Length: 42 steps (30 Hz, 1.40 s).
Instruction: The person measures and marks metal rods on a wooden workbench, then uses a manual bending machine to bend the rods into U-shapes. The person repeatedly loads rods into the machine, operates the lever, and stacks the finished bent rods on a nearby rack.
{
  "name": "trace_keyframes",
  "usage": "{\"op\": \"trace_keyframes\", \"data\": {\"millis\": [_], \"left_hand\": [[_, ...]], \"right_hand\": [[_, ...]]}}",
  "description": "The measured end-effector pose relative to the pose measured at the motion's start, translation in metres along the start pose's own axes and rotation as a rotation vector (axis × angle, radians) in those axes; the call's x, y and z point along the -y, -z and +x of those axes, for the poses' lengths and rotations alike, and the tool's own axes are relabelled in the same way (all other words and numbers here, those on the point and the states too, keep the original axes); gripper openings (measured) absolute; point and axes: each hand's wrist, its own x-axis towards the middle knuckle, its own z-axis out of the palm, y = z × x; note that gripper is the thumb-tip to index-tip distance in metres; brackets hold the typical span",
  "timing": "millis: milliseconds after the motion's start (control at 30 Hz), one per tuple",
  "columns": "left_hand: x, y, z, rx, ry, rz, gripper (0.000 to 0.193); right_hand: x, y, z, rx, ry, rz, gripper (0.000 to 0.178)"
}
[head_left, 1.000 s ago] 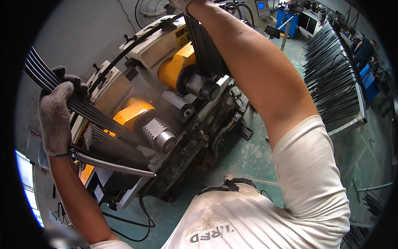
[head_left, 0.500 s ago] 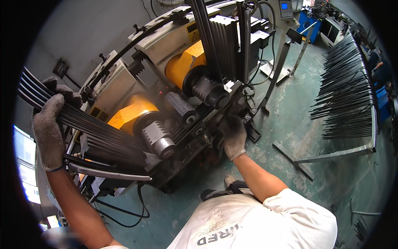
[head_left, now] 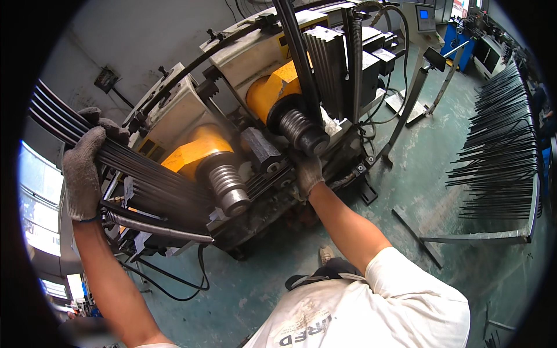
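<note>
At metalworking machine point(head_left: 235, 55) left end, left hand point(head_left: 85, 168) clamped around metal rods point(head_left: 145, 172); right hand point(head_left: 307, 175) at front edge, grip unclear.

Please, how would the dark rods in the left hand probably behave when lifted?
The dark rods seem stiff, showing no clear sag between the left hand and the machine. Their smooth shine suggests they may slide against each other. Several metal-looking lengths together could feel heavy.

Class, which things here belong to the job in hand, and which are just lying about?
Job in hand:
dark rods in the left hand
machine with ridged cylinders, right hand at its front

Apparently just nearby:
loaded rack standing apart
blue equipment in the background
</note>
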Motion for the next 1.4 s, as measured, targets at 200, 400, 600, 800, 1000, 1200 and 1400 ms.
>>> {"op": "trace_keyframes", "data": {"millis": [200, 400, 600, 800, 1000, 1200, 1400], "left_hand": [[-0.013, -0.014, -0.017, -0.077, -0.122, 0.229, 0.042], [-0.043, 0.004, -0.164, -0.218, -0.005, -0.114, 0.039], [-0.012, -0.036, -0.297, -0.062, -0.152, -0.678, 0.043], [0.056, -0.166, -0.406, -0.114, 0.528, -0.949, 0.047], [0.04, -0.352, -0.531, 0.484, 1.22, -1.464, 0.044], [0.029, -0.472, -0.596, 0.628, 1.461, -1.139, 0.044], [-0.119, -0.554, -0.573, 0.65, 1.093, -1.016, 0.056]], "right_hand": [[0.023, -0.007, 0.012, -0.103, -0.479, 0.904, 0.037], [0.086, 0.093, -0.067, -0.231, -0.752, 0.682, 0.027], [0.079, 0.292, -0.201, -0.694, -0.852, 0.779, 0.02], [0.064, 0.543, -0.333, -1.042, -0.717, -0.273, 0.04], [0.088, 0.782, -0.374, -1.107, -0.546, -0.742, 0.038], [0.074, 0.927, -0.333, -0.967, -0.595, -1.138, 0.038], [-0.092, 1.035, -0.326, -0.777, -0.512, -1.315, 0.015]]}}
